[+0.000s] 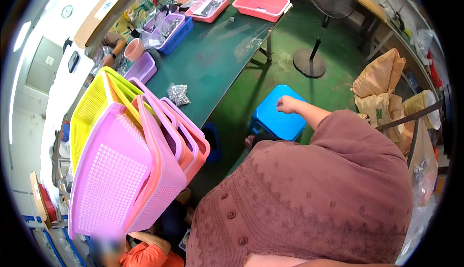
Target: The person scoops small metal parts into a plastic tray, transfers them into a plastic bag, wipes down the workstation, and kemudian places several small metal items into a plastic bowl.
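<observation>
My right hand (288, 104) is over the blue plastic stool (279, 115), its fingers curled in and nothing visible in them. Whether it touches the seat I cannot tell. My left hand does not show. To the left stands a tall, leaning stack of nested plastic baskets: a pink perforated one (113, 165) in front, a yellow one (89, 115) behind, with more pink and purple rims to the right. The stack hides the near left part of the green table (208, 59). Beside it on the table lies a clear bag of small metallic parts (179, 94).
Pink trays (261, 5), a purple tray (143, 68) and a blue basket (176, 35) sit along the table. A co-worker's hand (108, 60) is across it; another person in orange (150, 255) is lower left. A fan (309, 63) and brown sacks (379, 73) stand right.
</observation>
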Motion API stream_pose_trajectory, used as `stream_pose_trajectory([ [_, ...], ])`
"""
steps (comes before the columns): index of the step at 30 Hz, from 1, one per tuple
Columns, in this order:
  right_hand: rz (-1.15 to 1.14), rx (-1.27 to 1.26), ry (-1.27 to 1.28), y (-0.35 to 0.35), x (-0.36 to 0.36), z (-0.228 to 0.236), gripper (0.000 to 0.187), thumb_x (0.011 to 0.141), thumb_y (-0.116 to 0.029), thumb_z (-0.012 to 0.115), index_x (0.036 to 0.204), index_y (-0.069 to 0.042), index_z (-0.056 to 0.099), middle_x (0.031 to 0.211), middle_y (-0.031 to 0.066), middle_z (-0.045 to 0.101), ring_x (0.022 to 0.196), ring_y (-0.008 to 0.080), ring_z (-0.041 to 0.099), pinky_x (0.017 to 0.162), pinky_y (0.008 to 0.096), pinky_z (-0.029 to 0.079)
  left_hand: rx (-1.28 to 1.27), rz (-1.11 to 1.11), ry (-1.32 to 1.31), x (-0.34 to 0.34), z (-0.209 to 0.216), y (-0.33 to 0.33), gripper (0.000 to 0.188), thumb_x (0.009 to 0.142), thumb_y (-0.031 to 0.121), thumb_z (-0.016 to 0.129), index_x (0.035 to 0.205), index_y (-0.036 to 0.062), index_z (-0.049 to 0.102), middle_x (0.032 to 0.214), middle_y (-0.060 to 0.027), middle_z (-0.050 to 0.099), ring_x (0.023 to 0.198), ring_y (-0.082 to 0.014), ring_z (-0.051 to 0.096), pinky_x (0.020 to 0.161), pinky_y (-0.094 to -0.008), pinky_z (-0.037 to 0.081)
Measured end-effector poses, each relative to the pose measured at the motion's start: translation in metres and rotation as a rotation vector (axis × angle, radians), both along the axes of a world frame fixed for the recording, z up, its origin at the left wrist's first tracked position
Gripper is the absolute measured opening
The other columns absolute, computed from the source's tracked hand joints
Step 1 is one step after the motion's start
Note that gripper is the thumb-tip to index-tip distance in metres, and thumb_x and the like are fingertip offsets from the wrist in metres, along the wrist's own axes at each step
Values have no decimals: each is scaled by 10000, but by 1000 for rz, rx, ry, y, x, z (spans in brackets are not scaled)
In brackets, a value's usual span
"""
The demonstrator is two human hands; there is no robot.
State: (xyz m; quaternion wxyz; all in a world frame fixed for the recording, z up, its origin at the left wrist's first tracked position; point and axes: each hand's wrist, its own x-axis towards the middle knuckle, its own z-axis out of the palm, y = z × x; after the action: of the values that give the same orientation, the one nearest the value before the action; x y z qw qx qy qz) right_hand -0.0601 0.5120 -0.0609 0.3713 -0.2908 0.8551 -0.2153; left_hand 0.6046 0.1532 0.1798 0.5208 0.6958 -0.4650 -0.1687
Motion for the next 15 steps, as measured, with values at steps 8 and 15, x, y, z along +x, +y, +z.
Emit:
stream_pose_trajectory([
  [8,432,-128,96,-133,-33,21,324,673,-264,638,930,-67,629,869,134,631,814,270,599,720,348,478,-70,118,-36,-28,-19,55,232,802,131,452,963,-14,534,854,-91,567,775,-218,555,709,-342,465],
  [15,781,-54,195,-192,-88,23,368,713,-232,621,1009,-18,582,918,145,620,848,285,590,757,350,465,75,94,59,-154,-121,169,211,797,108,445,938,-13,545,814,-81,581,747,-210,562,691,-340,467],
])
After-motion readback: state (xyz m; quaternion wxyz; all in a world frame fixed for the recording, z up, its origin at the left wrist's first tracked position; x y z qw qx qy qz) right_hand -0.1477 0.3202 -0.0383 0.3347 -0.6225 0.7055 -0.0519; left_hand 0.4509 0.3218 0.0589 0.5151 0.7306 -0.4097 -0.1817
